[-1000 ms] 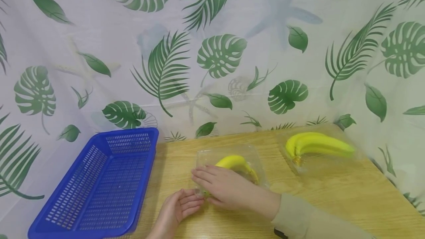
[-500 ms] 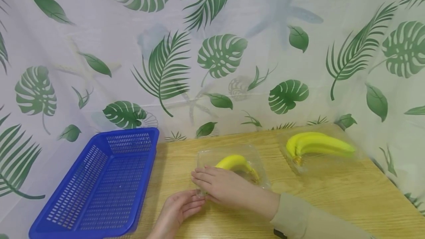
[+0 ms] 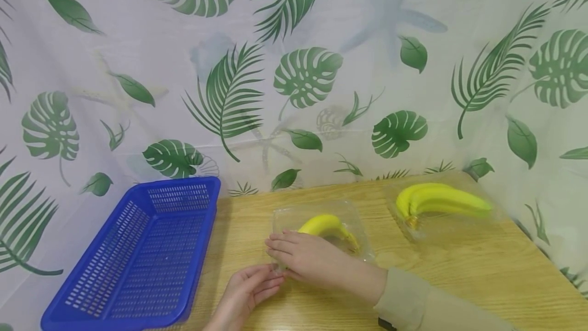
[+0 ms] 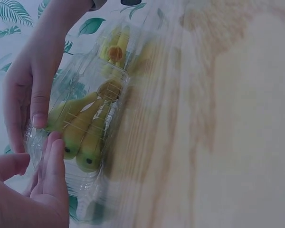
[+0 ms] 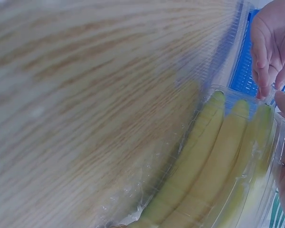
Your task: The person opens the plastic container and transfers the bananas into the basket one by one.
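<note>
A clear plastic clamshell box (image 3: 352, 213) with several yellow bananas (image 3: 324, 225) inside lies in the middle of the table. My right hand (image 3: 317, 259) rests across the lid, its fingers straight and together and its thumb at the near side. At the box's front left corner, my left hand (image 3: 250, 287) pinches the edge between thumb and fingers. In the left wrist view the bananas' greenish tips (image 4: 88, 160) point toward the left hand. The right wrist view shows the bananas (image 5: 206, 161) lengthwise through the plastic, with the left hand (image 5: 275, 45) at their far end.
A blue perforated plastic basket (image 3: 195, 269) stands on the left of the wooden table (image 3: 436, 290). Toward the back right lies another clear box with bananas (image 3: 441, 201). A leaf-patterned cloth (image 3: 275, 91) hangs behind and along both sides.
My left thumb has come down toward the fingers at the box's corner. The right hand, the box and the basket have stayed practically in place.
</note>
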`<state>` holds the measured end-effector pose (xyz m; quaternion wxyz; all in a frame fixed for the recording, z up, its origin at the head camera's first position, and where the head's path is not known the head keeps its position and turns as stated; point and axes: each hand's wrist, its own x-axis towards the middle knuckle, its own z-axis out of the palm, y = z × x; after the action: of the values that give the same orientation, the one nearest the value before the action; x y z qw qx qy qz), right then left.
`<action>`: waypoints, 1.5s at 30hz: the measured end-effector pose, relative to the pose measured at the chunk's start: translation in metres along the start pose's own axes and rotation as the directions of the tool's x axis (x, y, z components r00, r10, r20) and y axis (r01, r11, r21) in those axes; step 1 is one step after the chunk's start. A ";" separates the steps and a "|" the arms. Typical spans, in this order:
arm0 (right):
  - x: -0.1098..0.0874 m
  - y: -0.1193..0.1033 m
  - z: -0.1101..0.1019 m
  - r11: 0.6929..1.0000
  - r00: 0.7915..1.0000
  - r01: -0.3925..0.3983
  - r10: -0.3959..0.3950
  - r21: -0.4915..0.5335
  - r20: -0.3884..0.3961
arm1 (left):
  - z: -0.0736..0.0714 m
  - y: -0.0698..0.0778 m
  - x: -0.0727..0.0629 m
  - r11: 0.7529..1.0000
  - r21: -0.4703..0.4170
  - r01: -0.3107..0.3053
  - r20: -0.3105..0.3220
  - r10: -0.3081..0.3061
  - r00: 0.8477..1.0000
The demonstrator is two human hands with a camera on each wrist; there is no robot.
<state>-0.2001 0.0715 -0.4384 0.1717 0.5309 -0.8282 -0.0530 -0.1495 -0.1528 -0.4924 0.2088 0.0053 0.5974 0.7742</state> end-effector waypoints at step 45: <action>0.003 0.001 0.006 0.998 0.994 0.009 -0.002 0.057 -0.113 | 0.003 -0.002 0.003 0.999 -0.013 0.044 -0.037 -0.045 0.998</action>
<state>-0.2040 0.0686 -0.4431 0.2029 0.5400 -0.8169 0.0005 -0.1513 -0.1485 -0.4937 0.2148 -0.0237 0.5966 0.7729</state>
